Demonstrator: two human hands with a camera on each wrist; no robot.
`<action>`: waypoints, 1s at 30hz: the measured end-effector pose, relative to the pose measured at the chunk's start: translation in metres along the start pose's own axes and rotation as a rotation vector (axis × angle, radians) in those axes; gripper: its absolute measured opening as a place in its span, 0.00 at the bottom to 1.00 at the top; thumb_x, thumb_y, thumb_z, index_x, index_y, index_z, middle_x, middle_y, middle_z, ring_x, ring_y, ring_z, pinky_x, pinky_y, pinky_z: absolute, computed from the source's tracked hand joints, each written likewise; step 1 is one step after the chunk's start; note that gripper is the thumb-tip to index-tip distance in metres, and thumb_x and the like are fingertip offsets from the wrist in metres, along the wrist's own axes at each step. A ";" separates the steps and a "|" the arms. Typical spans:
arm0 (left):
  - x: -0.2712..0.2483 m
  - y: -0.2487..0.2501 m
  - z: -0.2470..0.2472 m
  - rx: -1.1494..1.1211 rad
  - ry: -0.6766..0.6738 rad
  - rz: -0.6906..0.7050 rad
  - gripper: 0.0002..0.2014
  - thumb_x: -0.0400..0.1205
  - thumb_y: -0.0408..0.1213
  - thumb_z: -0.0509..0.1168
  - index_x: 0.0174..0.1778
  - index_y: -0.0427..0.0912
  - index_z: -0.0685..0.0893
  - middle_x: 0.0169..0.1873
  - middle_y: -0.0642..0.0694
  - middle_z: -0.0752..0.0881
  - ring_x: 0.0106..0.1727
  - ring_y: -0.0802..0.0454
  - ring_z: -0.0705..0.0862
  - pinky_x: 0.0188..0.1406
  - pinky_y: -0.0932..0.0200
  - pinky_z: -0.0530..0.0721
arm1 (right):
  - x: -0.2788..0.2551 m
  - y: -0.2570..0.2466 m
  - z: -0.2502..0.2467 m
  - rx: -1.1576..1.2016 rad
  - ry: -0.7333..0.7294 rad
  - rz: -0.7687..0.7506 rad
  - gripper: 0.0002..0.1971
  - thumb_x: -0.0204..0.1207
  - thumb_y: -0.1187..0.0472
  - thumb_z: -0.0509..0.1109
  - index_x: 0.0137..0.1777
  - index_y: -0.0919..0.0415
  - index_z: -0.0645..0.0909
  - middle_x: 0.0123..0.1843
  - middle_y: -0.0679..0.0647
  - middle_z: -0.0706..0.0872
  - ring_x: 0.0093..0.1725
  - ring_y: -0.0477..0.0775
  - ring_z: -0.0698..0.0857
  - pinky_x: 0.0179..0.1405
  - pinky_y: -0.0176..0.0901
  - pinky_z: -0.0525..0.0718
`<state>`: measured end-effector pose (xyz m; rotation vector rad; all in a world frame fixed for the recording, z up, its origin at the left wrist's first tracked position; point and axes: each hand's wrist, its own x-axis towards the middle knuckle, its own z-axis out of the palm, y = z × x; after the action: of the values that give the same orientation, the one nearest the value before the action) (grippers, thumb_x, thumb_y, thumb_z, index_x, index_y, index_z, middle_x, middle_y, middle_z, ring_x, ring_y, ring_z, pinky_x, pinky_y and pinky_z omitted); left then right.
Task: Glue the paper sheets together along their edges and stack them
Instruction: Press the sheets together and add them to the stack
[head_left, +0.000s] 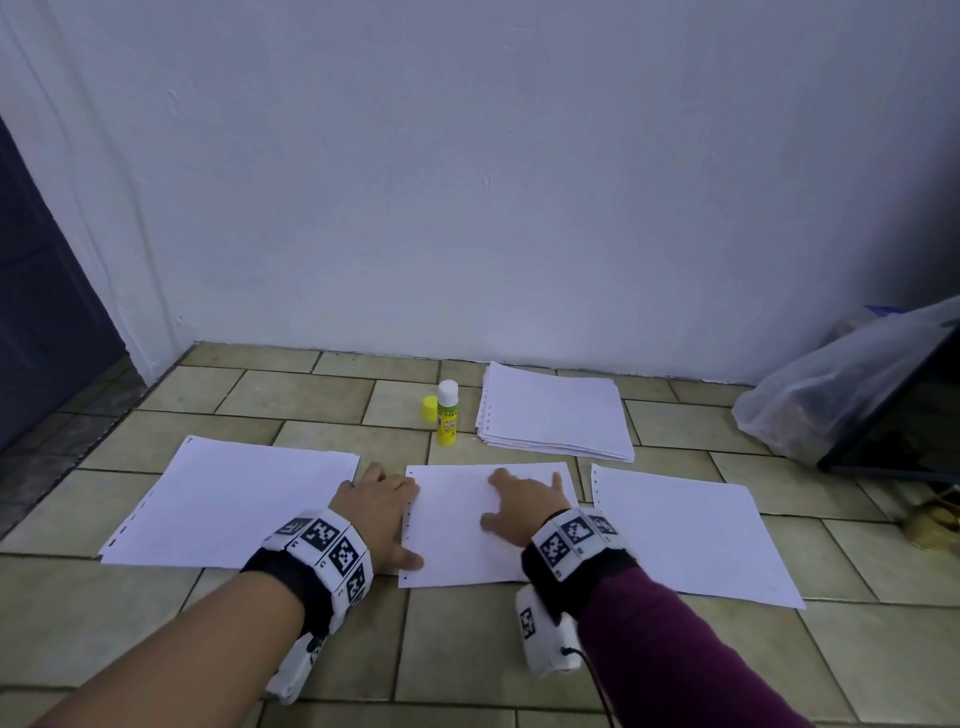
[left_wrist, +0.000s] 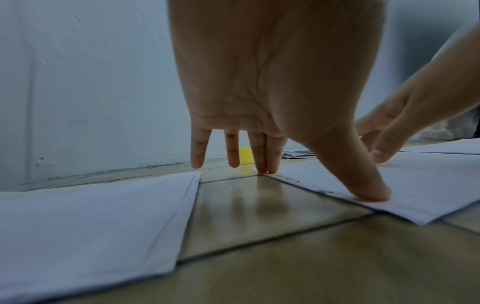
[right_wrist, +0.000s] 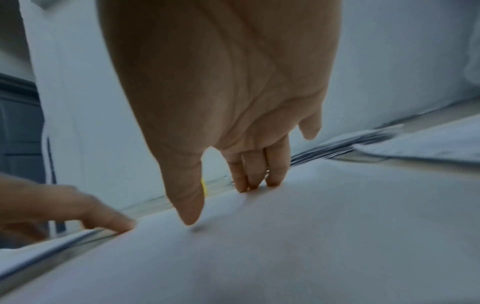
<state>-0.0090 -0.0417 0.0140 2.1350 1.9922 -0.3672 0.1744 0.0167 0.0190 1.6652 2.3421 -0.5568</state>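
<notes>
Middle sheet (head_left: 467, 525) white, flat — punched left edge

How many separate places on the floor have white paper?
4: left paper sheets, middle paper sheet under both hands, right paper sheet, and a paper stack near the wall. Layers underneath may be hidden.

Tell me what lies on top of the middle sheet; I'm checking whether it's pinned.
On the middle sheet rest the right hand, flat, and the left hand at its punched edge. What lies beneath the sheet is hidden.
</notes>
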 end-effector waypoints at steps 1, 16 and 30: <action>0.001 0.000 0.001 0.006 -0.005 0.002 0.43 0.74 0.63 0.67 0.81 0.49 0.59 0.80 0.55 0.61 0.77 0.49 0.59 0.69 0.48 0.69 | -0.001 0.011 -0.002 -0.021 0.020 0.045 0.32 0.79 0.43 0.62 0.78 0.57 0.60 0.67 0.52 0.82 0.69 0.56 0.79 0.81 0.65 0.38; -0.005 0.014 -0.020 0.106 0.054 0.058 0.22 0.82 0.58 0.59 0.63 0.44 0.79 0.65 0.47 0.77 0.70 0.48 0.68 0.67 0.50 0.66 | -0.014 -0.012 -0.005 -0.287 -0.008 0.072 0.35 0.71 0.46 0.75 0.74 0.57 0.68 0.72 0.60 0.68 0.71 0.62 0.69 0.65 0.56 0.74; -0.005 0.003 -0.001 -0.104 0.020 0.102 0.36 0.76 0.55 0.70 0.77 0.44 0.67 0.76 0.46 0.67 0.77 0.49 0.67 0.72 0.54 0.70 | -0.010 -0.055 0.016 -0.171 -0.012 -0.074 0.36 0.74 0.45 0.72 0.75 0.62 0.62 0.73 0.58 0.67 0.73 0.62 0.68 0.67 0.60 0.71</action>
<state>-0.0067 -0.0463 0.0169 2.1730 1.8602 -0.2225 0.1254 -0.0145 0.0184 1.5017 2.3767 -0.3666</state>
